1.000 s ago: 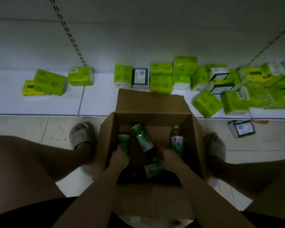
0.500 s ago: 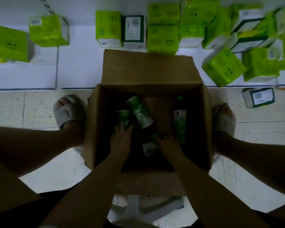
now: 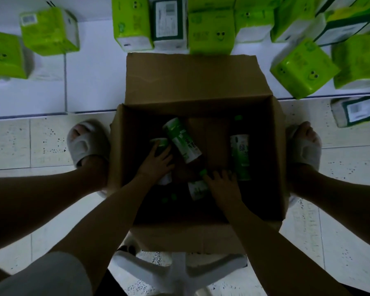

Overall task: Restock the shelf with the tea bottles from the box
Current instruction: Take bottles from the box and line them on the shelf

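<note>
An open cardboard box (image 3: 201, 80) stands on the floor between my feet. Several green-labelled tea bottles lie inside it. My left hand (image 3: 157, 162) lies over one bottle (image 3: 161, 144) at the box's left, fingers wrapped on it. A tilted bottle (image 3: 183, 143) leans beside it. My right hand (image 3: 222, 184) rests on a bottle (image 3: 198, 189) lying near the box's middle, its green cap by my fingertips. Another bottle (image 3: 239, 154) lies along the right wall. The box's near part is dark.
The low white shelf (image 3: 90, 67) beyond the box carries several bright green tissue packs (image 3: 49, 30). One pack (image 3: 354, 111) lies on the tiled floor at the right. My slippered feet (image 3: 87, 144) flank the box. A white stool base (image 3: 179, 272) is below me.
The view has tilted down and closer to the box. Both hands have reached deeper, the left onto the left bottle, the right onto the lying bottle.
</note>
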